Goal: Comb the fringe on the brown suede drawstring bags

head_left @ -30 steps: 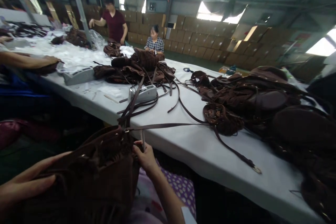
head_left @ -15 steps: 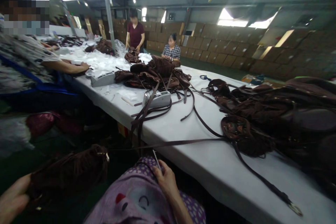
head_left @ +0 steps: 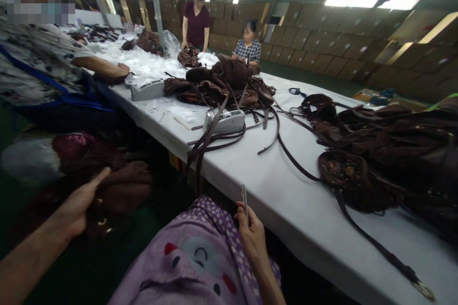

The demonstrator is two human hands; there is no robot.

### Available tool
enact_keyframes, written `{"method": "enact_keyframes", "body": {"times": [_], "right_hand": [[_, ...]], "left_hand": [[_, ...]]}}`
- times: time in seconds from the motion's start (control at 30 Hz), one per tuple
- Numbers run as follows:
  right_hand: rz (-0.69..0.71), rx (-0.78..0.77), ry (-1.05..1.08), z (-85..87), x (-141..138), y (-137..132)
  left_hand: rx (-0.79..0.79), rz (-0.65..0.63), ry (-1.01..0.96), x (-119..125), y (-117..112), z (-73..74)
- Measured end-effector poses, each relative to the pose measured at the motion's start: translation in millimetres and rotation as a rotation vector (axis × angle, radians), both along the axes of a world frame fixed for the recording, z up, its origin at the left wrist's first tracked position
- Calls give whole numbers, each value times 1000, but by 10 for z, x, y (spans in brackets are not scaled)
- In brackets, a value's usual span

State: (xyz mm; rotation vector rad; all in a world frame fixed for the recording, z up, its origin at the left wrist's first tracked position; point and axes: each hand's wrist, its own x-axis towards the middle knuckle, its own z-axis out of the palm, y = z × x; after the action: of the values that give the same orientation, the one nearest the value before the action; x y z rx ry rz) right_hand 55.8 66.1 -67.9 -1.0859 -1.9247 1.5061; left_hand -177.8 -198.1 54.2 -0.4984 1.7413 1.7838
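Observation:
My left hand [head_left: 77, 205] reaches out low on the left with its fingers stretched and apart. Just beyond its fingertips a dark brown fringed bag [head_left: 123, 190] shows blurred above the dark floor; I cannot tell whether they touch. My right hand [head_left: 252, 233] rests at my lap on the purple dotted cloth [head_left: 200, 257], closed round a thin metal tool [head_left: 245, 198] that points up beside the edge of the white table [head_left: 272, 186].
A heap of brown bags [head_left: 393, 152] with loose straps covers the table's right side, and another heap [head_left: 222, 83] lies mid-table behind a grey device [head_left: 225, 121]. A co-worker's arm [head_left: 100, 64] rests on the table at left. Two people work farther back.
The brown bag went from my lap down to the left, and its strap slid off the table. My left hand opened and now trails behind it. My right hand kept the tool.

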Motion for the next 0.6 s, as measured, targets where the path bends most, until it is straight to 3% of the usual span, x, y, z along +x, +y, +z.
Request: {"method": "enact_keyframes", "body": {"times": [0.13,0.23,0.33,0.43,0.6], "right_hand": [[-26,26,-10,432,241,6],[-1,101,-24,575,456,-56],[30,67,-56,523,604,-170],[12,-43,-41,377,712,-310],[-127,125,-73,227,947,-359]], "left_hand": [[94,-460,-175,415,627,-306],[345,-691,-392,845,1107,-406],[446,-868,-583,1167,1455,-399],[385,-966,-621,1324,1687,-380],[271,-1007,-555,1406,1840,-464]]}}
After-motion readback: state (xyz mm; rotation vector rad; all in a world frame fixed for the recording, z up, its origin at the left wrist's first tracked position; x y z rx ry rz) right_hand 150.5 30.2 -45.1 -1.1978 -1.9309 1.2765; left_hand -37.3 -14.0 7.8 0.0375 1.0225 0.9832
